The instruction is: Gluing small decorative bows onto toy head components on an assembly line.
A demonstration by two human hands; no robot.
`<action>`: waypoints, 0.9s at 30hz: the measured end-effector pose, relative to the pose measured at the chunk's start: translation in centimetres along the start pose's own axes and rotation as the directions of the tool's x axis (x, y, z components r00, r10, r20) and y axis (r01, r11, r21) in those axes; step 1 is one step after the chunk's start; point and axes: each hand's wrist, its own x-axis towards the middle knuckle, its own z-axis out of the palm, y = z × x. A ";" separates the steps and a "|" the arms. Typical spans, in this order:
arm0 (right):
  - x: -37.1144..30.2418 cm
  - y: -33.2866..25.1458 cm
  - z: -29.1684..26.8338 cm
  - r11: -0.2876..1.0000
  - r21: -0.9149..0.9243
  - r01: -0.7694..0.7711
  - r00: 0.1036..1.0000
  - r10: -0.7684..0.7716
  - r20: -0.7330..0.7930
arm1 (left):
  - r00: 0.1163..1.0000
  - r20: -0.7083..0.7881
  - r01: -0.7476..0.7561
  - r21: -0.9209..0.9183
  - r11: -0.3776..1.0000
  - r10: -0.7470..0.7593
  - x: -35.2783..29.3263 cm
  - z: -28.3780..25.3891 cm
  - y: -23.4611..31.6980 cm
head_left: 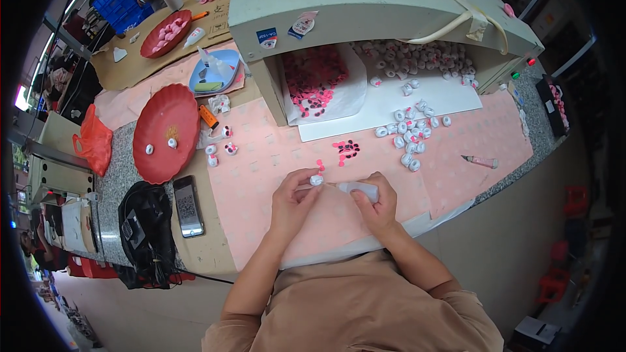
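Pinching white piece [316,180] in left grip [295,199], bottle [362,190] in right grip [379,207]; seemingly midway, with discs [347,149] loose inside counter's [108,212] near edge.

The bare left forearm [254,270] points toward one o'clock, the bare right forearm [422,261] toward between ten and eleven. The left hand [287,202] makes a pinch, with its fingers [301,175] directed to two o'clock. At its three o'clock, well apart, the right hand [383,207] is curled in a grip.
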 end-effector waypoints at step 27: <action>0.1 -0.3 0.0 0.999 0.022 -0.034 0.999 0.035 -0.035 | 0.992 0.050 0.122 -0.199 0.972 -0.114 -0.1 -0.1 0.7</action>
